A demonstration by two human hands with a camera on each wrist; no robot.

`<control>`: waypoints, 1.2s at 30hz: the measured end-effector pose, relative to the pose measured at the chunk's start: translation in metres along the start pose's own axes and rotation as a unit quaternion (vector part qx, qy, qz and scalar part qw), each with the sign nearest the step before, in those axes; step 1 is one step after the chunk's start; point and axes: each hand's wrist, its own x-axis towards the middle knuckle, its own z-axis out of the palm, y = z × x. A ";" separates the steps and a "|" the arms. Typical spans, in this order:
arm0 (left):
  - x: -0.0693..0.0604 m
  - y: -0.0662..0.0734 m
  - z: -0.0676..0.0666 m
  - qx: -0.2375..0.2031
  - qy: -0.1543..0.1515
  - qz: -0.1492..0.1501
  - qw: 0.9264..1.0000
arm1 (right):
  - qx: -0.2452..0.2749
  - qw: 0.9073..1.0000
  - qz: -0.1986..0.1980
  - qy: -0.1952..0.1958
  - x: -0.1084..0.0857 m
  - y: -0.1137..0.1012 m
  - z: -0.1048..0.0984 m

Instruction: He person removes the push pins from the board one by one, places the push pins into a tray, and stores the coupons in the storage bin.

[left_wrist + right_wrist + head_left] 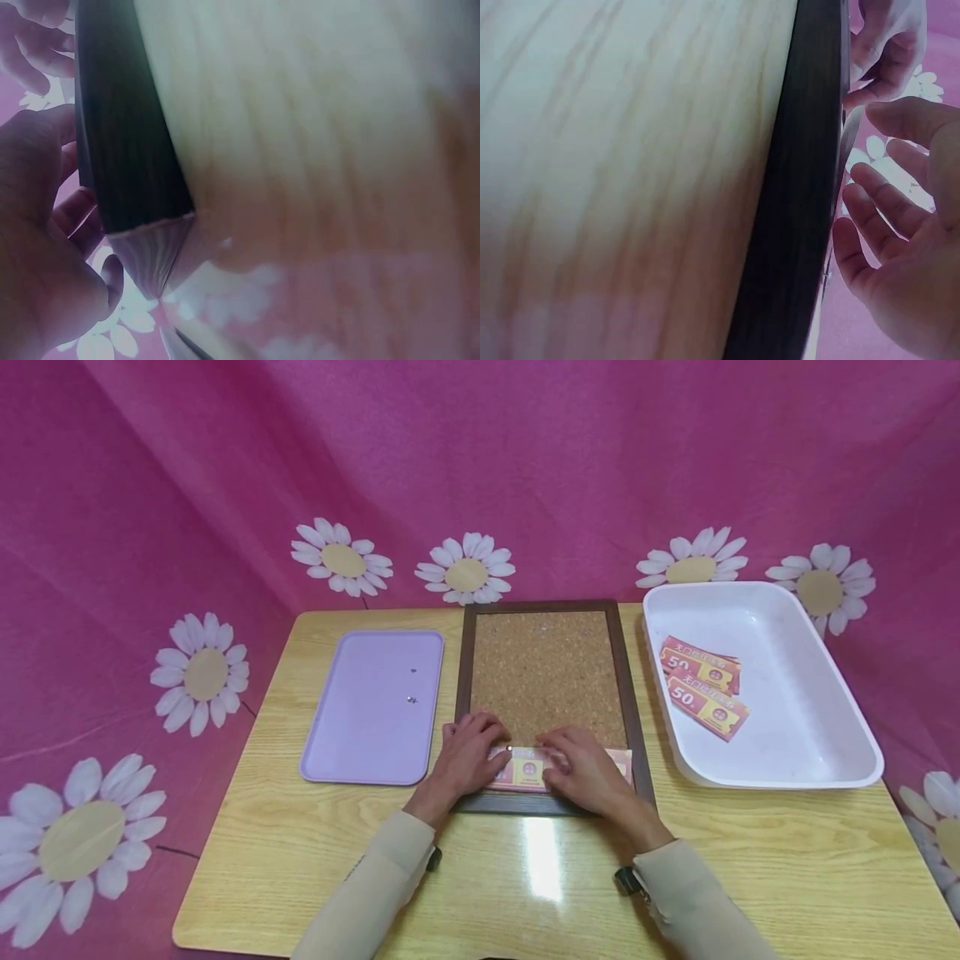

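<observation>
A coupon strip (529, 772), pink and yellow, lies across the lower part of a cork board (546, 668) with a dark wooden frame (462, 668). My left hand (471, 756) rests over the strip's left part, fingers loosely bent. Between its thumb and fingertips shows a small shiny pin head (509, 748); whether they touch it is unclear. My right hand (587, 772) lies over the strip's right part, its fingertips near the upper edge. In the right wrist view, that hand's fingers (889, 202) are spread and gently curved, the thumb by the board's edge.
Left of the board lies a purple tray (367, 752) with a few small pins (412, 699). To the right stands a white basin (795, 693) holding several red and yellow coupons (705, 702). A pink curtain with daisies hangs behind the wooden table (255, 868).
</observation>
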 end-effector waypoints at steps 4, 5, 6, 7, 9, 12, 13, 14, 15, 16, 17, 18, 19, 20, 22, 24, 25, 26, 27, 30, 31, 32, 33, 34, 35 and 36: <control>0.000 -0.001 0.001 -0.006 -0.001 0.002 1.000 | -0.005 1.000 0.006 -0.010 -0.001 -0.001 0.003; 0.000 -0.002 0.002 -0.007 0.000 0.003 1.000 | -0.005 1.000 0.007 -0.013 -0.001 -0.001 0.004; 0.000 -0.002 0.002 -0.009 0.000 0.002 1.000 | -0.005 1.000 0.008 -0.015 -0.002 -0.001 0.004; 0.000 -0.002 0.002 -0.009 0.000 0.001 1.000 | -0.008 1.000 0.007 -0.017 -0.002 -0.001 0.005; -0.001 -0.002 0.002 -0.007 -0.001 -0.001 1.000 | -0.013 1.000 -0.002 -0.016 -0.001 -0.002 0.006; 0.000 0.000 0.001 -0.002 -0.003 -0.007 1.000 | -0.035 0.999 -0.020 -0.012 -0.001 -0.001 0.008; 0.000 0.001 0.000 0.003 -0.004 -0.009 1.000 | -0.043 0.999 -0.025 -0.011 -0.001 -0.001 0.008; 0.000 0.002 -0.001 0.006 -0.004 -0.010 1.000 | -0.051 0.998 -0.029 -0.010 -0.001 -0.001 0.009; 0.001 0.003 -0.001 0.009 -0.004 -0.011 1.000 | -0.060 0.998 -0.032 -0.009 -0.002 -0.002 0.009; 0.001 0.005 -0.002 0.014 -0.006 -0.013 1.000 | -0.067 0.997 -0.035 -0.007 -0.002 -0.002 0.009; 0.002 0.006 -0.003 0.019 -0.008 -0.014 1.000 | -0.072 0.997 -0.036 -0.006 -0.002 -0.002 0.009; 0.002 0.007 -0.004 0.024 -0.010 -0.015 1.000 | -0.075 0.996 -0.038 -0.006 -0.002 -0.002 0.009; 0.003 0.007 -0.005 0.030 -0.011 -0.017 0.999 | -0.078 0.996 -0.038 -0.006 -0.001 -0.002 0.008; 0.003 0.008 -0.005 0.033 -0.013 -0.018 0.999 | -0.081 0.996 -0.038 -0.007 -0.001 -0.002 0.008; 0.004 0.009 -0.006 0.042 -0.018 -0.021 0.999 | -0.083 0.996 -0.036 -0.010 -0.001 -0.002 0.008; 0.004 0.009 -0.006 0.047 -0.021 -0.021 0.998 | -0.085 0.996 -0.034 -0.014 -0.001 -0.001 0.008; 0.004 0.010 -0.007 0.048 -0.021 -0.021 0.998 | -0.086 0.996 -0.031 -0.016 -0.001 -0.001 0.008; 0.004 0.010 -0.007 0.050 -0.020 -0.019 0.998 | -0.087 0.996 -0.030 -0.018 -0.001 -0.001 0.008; 0.004 0.010 -0.007 0.051 -0.019 -0.018 0.998 | -0.087 0.996 -0.028 -0.019 -0.001 0.000 0.008; 0.004 0.010 -0.007 0.052 -0.014 -0.013 0.998 | -0.085 0.996 -0.026 -0.025 -0.001 0.001 0.008; 0.004 0.010 -0.007 0.052 -0.012 -0.011 0.998 | -0.085 0.996 -0.027 -0.025 -0.001 0.001 0.008; 0.003 0.010 -0.007 0.053 -0.011 -0.010 0.999 | -0.084 0.996 -0.029 -0.026 -0.002 0.001 0.007; 0.003 0.010 -0.007 0.052 -0.008 -0.007 0.999 | -0.082 0.996 -0.029 -0.026 -0.002 0.001 0.007; 0.003 0.010 -0.007 0.051 -0.007 -0.005 0.999 | -0.080 0.996 -0.030 -0.026 -0.002 0.001 0.007; 0.003 0.009 -0.006 0.049 -0.005 -0.003 0.999 | -0.078 0.996 -0.029 -0.027 -0.002 0.001 0.007; 0.003 0.009 -0.006 0.048 -0.003 -0.001 0.999 | -0.077 0.996 -0.027 -0.028 -0.002 0.001 0.006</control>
